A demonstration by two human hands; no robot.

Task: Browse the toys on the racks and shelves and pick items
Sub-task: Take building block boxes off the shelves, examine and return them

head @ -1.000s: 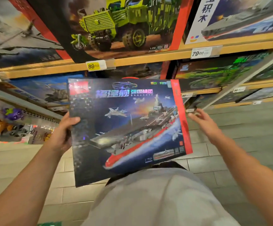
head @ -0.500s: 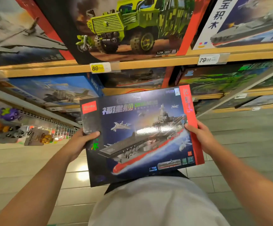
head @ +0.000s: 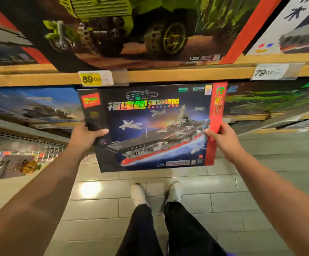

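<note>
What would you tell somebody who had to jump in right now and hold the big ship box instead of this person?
Left hand: grips the left edge of the ship box, thumb on the front.
Right hand: pinches the red right edge, thumb on the front.
The box is held upright in the air, front toward the camera, its top just under the wooden shelf edge near the yellow 89.00 price tag. The green truck box stands on the shelf above.
Done: one item is in hand.
Left: decide whether to keep it or put it back, then browse on. Keep both hands on it.
</note>
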